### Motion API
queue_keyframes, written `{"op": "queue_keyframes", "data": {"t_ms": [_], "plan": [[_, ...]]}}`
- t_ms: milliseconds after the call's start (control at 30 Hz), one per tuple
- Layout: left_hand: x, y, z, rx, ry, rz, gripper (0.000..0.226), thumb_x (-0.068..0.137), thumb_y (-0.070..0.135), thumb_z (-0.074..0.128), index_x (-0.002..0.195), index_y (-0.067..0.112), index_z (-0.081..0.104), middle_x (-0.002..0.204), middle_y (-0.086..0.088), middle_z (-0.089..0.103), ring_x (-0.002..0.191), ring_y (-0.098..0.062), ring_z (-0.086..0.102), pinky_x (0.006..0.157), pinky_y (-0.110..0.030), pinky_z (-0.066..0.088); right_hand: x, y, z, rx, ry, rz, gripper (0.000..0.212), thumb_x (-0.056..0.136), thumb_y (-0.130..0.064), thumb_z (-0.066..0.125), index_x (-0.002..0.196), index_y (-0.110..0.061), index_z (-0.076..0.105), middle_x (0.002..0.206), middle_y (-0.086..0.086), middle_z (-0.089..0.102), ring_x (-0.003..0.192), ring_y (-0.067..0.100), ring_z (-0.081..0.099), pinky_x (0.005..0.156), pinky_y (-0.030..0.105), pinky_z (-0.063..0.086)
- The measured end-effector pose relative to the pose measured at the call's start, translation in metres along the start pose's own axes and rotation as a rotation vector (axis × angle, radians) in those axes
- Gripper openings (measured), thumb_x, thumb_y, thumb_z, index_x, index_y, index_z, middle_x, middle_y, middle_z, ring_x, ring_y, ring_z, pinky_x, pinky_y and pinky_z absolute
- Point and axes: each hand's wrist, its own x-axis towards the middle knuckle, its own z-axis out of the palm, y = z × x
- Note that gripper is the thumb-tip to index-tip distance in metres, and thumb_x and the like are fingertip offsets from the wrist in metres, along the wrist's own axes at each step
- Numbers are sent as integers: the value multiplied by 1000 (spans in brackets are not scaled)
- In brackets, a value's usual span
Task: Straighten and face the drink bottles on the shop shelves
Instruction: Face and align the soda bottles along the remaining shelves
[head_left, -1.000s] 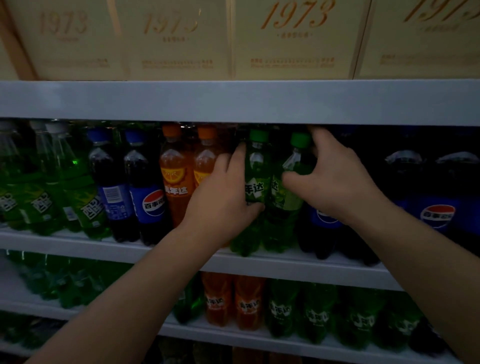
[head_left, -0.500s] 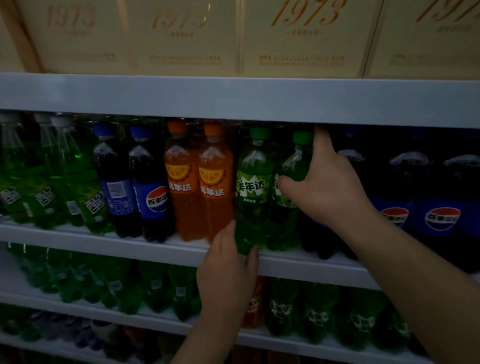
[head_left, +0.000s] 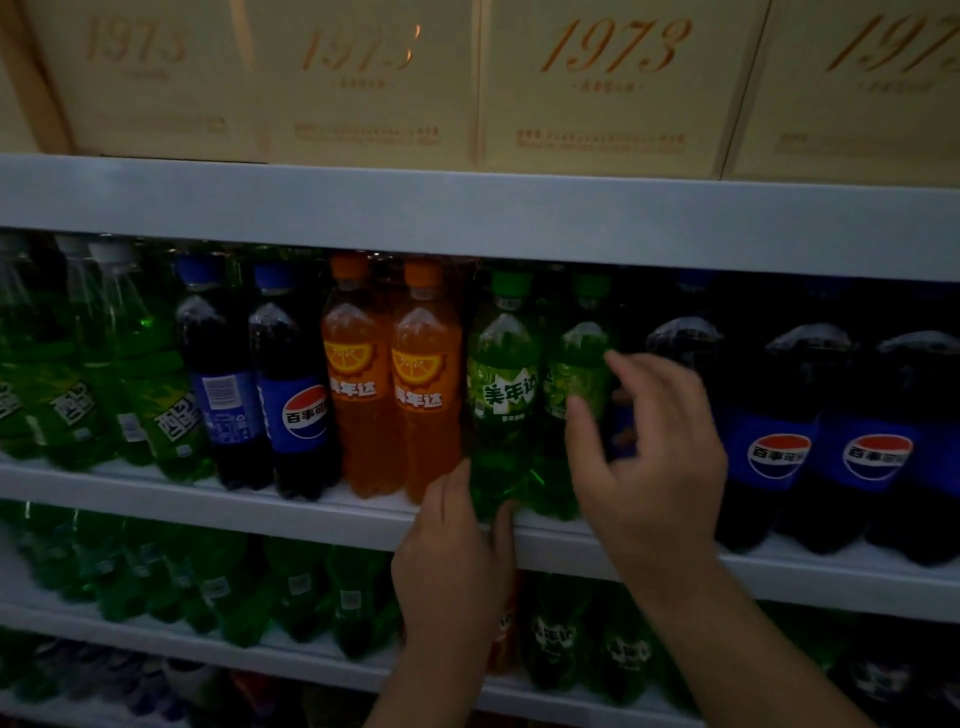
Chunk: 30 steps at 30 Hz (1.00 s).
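Two green-capped green soda bottles stand mid-shelf. The left green bottle (head_left: 501, 384) shows its label to the front, and my left hand (head_left: 457, 561) grips its base from below, fingers on its left and thumb on its right. The right green bottle (head_left: 576, 364) has its label turned partly sideways. My right hand (head_left: 654, 467) hovers blurred beside it with loosely spread fingers, the thumb in front of the bottle, gripping nothing. Two orange soda bottles (head_left: 389, 384) stand to the left, labels forward.
Further left are two small cola bottles, one with its logo forward (head_left: 298, 395) and one showing its barcode (head_left: 223, 400), then tilted green bottles (head_left: 67, 395). Large cola bottles (head_left: 779, 447) fill the right. Cream boxes (head_left: 613, 78) sit above the low upper shelf (head_left: 467, 208). More bottles (head_left: 296, 587) fill the lower shelf.
My left hand dropped from the left green bottle's middle to its base and stays there. My right hand has let go of the right green bottle's neck and pulled down and right.
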Motion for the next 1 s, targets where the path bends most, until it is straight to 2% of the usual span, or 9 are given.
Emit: {"op": "queue_keyframes", "data": {"t_ms": [67, 167, 300, 500, 667, 767, 833, 900, 1000], "plan": [[0, 0, 2, 24, -7, 6, 54, 77, 39, 73, 121, 13, 59, 106, 0, 65, 75, -13, 65, 53, -20, 45, 20, 0, -4, -12, -25, 2, 33, 88, -28, 65, 111, -4, 65, 96, 6, 63, 83, 9, 56, 71, 14, 44], [0, 1, 5, 83, -12, 14, 67, 68, 47, 79, 121, 11, 58, 107, -3, 64, 76, -15, 65, 52, -23, 47, 36, -4, -6, -36, -234, 251, 65, 83, -51, 63, 135, -17, 44, 82, -7, 61, 73, 9, 58, 64, 26, 49], [3, -3, 9, 85, 3, 26, 73, 64, 44, 83, 122, 8, 58, 107, -6, 64, 78, -19, 66, 53, -27, 51, 61, -2, -4, -159, -545, 446, 89, 67, -75, 62, 133, -21, 38, 116, 4, 60, 99, 23, 59, 79, 40, 54], [3, -5, 14, -4, 23, 43, 69, 69, 34, 82, 126, 8, 54, 97, -4, 66, 75, -19, 65, 59, -28, 51, 104, -17, 1, -410, -977, 390, 78, 70, -72, 61, 121, -13, 52, 97, 4, 60, 82, 17, 58, 63, 26, 45], [2, -9, 18, -29, 50, 77, 63, 75, 32, 79, 127, 6, 55, 110, -9, 62, 84, -22, 64, 61, -29, 52, 108, -18, 1, -486, -1068, 386, 59, 90, -54, 51, 127, -7, 47, 106, 13, 61, 92, 25, 60, 78, 36, 51], [1, -14, 20, -37, 80, 108, 60, 75, 27, 79, 126, 4, 57, 115, -12, 58, 85, -23, 63, 59, -29, 52, 107, -16, -8, -181, -1077, 584, 28, 97, -37, 50, 107, -11, 51, 69, 12, 65, 45, 14, 55, 42, 25, 42], [2, -15, 22, -42, 86, 113, 62, 76, 28, 77, 129, 4, 55, 116, -13, 57, 85, -24, 63, 60, -31, 52, 105, -14, -11, -21, -1027, 706, 12, 98, -24, 46, 98, -12, 47, 55, 11, 65, 32, 11, 46, 34, 20, 34], [3, -16, 25, -61, 92, 113, 64, 76, 30, 75, 131, 6, 52, 118, -14, 56, 88, -26, 62, 63, -33, 52, 100, -13, -6, 68, -917, 754, 13, 94, -24, 46, 98, -11, 46, 53, 11, 65, 32, 13, 48, 34, 20, 33], [5, -16, 28, -85, 103, 113, 68, 75, 32, 77, 132, 9, 48, 119, -13, 54, 93, -27, 59, 70, -35, 51, 91, -14, 4, 95, -711, 743, 45, 84, -47, 64, 102, -9, 47, 54, 8, 64, 32, 12, 51, 33, 19, 34]]}}
